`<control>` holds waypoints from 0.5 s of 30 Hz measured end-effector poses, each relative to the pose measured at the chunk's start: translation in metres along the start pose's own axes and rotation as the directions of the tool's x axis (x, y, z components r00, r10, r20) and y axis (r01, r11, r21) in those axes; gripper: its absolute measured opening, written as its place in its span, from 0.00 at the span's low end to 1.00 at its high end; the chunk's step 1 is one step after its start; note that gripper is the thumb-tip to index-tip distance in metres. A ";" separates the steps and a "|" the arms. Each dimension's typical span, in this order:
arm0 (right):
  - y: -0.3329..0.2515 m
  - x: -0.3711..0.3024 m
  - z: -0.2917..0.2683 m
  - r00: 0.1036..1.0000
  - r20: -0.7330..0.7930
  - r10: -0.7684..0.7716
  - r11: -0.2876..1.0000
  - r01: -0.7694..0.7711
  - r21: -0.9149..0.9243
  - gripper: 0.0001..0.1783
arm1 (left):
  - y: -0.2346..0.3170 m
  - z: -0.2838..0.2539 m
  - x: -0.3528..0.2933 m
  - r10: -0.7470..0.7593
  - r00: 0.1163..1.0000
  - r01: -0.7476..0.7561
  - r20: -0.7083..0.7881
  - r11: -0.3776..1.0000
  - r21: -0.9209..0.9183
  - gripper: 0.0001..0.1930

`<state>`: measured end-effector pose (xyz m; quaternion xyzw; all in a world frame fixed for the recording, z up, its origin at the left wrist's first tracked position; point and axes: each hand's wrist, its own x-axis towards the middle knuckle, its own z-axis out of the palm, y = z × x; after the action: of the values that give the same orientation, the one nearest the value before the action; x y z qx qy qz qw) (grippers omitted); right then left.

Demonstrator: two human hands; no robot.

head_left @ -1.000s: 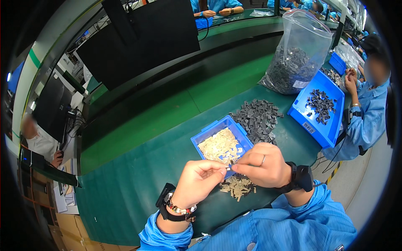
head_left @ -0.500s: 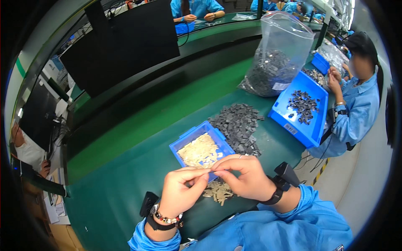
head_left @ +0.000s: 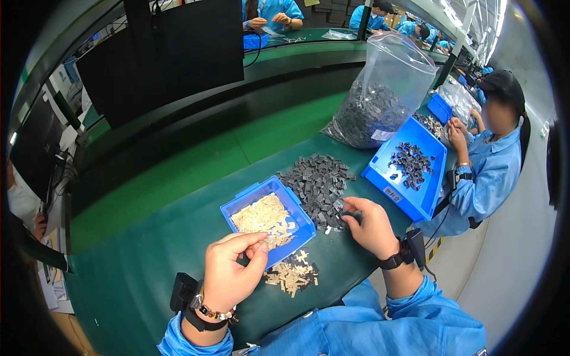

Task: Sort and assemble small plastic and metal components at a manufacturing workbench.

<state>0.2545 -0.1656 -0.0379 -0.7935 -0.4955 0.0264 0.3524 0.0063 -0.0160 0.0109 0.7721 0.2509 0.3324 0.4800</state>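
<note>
My left hand [head_left: 234,270] is closed in a pinch over the near edge of a small blue bin [head_left: 306,228]. What its fingertips hold is too small to make out. Flat cream-coloured pieces [head_left: 261,213] fill much of that bin. At the right edge of a heap of small dark grey rectangular pieces [head_left: 317,184] is my right hand [head_left: 374,228], thumb and forefinger apart beside the pieces. Just in front of the bin lies a loose pile of thin cream strips [head_left: 291,274], with some dark bits among them.
A clear zip bag [head_left: 374,104] of dark grey pieces stands behind the heap. Right of it is a larger blue tray [head_left: 380,178] holding black pieces. A co-worker [head_left: 499,148] sits at the right. A black monitor [head_left: 166,65] hangs at the back left of the green table [head_left: 148,249].
My hands were together at the fingertips over the bin's near edge and are now apart. The right hand has moved right to the grey heap; the left stays pinched near the bin.
</note>
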 end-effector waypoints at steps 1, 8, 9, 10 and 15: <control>-0.003 0.000 0.001 1.000 0.015 0.010 1.000 -0.010 -0.027 0.20 | 0.001 0.000 0.000 -0.031 0.999 0.031 -0.009 0.999 -0.008 0.07; 0.003 0.008 0.010 1.000 0.000 0.019 0.999 -0.019 -0.045 0.18 | -0.005 0.001 0.001 0.047 0.999 -0.047 0.007 0.999 0.010 0.09; 0.004 0.010 0.010 1.000 0.001 0.017 0.999 -0.017 -0.045 0.18 | -0.007 0.001 0.001 0.053 0.999 -0.053 0.004 0.999 0.014 0.09; 0.004 0.011 0.010 0.999 0.014 0.052 0.999 -0.051 -0.011 0.18 | -0.007 0.000 0.002 0.060 0.998 -0.060 0.003 0.998 0.016 0.09; 0.023 0.017 0.010 0.969 0.099 0.226 0.932 -0.244 0.267 0.16 | -0.008 0.001 0.001 0.065 0.998 -0.065 0.006 0.998 0.015 0.09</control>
<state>0.2768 -0.1523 -0.0540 -0.7886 -0.3997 0.1637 0.4376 0.0072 -0.0121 0.0037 0.7844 0.2269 0.3438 0.4637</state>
